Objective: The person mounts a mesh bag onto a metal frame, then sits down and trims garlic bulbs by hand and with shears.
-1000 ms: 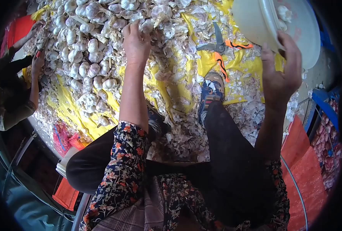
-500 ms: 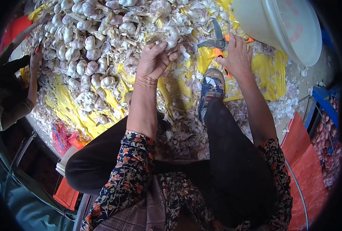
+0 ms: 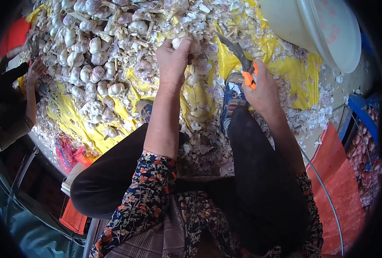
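Observation:
My left hand (image 3: pixel 172 64) is closed around a garlic bulb (image 3: pixel 180 42), whose pale top shows above the fingers. In my right hand (image 3: pixel 263 93) is a pair of pruning shears (image 3: pixel 237 50) with orange handles, gripped by those handles. The dark blades point up and left toward the garlic bulb, apart from it. Part of the handles is hidden inside my palm. Beneath both hands, loose garlic skins (image 3: pixel 206 150) cover much of a yellow sheet (image 3: pixel 199 101).
A heap of garlic bulbs (image 3: pixel 87 73) lies at the upper left. A large white tub (image 3: pixel 285 26) stands at the upper right. Another person's hand (image 3: pixel 36 69) is at the far left. A red sheet (image 3: pixel 339 185) and a blue frame (image 3: pixel 363 114) are on the right.
My right hand has closed on the shears, lifted them and drawn back a little. My left hand has turned, its fingers now wrapped further around the garlic bulb.

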A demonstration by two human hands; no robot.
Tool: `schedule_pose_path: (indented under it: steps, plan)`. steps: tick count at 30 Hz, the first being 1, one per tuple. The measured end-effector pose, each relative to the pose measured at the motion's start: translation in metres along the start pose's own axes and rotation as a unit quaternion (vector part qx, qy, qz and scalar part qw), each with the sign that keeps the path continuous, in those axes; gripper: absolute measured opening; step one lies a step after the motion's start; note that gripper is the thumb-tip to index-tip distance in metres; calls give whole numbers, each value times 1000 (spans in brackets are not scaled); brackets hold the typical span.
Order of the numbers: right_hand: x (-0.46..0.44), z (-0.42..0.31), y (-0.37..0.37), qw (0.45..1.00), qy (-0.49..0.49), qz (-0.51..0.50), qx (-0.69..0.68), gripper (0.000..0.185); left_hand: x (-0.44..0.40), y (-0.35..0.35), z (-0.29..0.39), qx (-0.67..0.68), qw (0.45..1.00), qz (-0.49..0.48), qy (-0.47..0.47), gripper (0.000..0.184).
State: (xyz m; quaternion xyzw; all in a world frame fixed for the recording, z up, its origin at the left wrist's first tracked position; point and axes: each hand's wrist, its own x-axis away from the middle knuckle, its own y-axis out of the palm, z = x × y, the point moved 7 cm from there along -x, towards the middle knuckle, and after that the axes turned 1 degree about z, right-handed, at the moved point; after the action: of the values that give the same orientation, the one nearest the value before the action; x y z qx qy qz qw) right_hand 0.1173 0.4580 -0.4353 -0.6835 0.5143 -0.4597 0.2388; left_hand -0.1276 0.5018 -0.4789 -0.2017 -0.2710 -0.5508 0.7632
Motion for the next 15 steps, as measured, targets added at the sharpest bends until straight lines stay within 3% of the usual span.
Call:
schedule_pose_path:
  steps: [2, 8, 11, 15]
  plan:
    - [-2, -30, -5, 996, -84, 35, 17, 57, 2, 1, 6, -100, 994, 22, 47, 22]
    - [-14, -39, 3, 996, -73, -60, 8, 59, 5, -10, 21, -244, 962, 81, 91, 24]
    - [-9, -42, 0, 992, -112, -41, 30, 59, -3, -14, 11, -235, 967, 72, 61, 36]
    - [-17, -40, 3, 995, -80, -46, 38, 58, 1, -4, 9, -276, 956, 44, 90, 37]
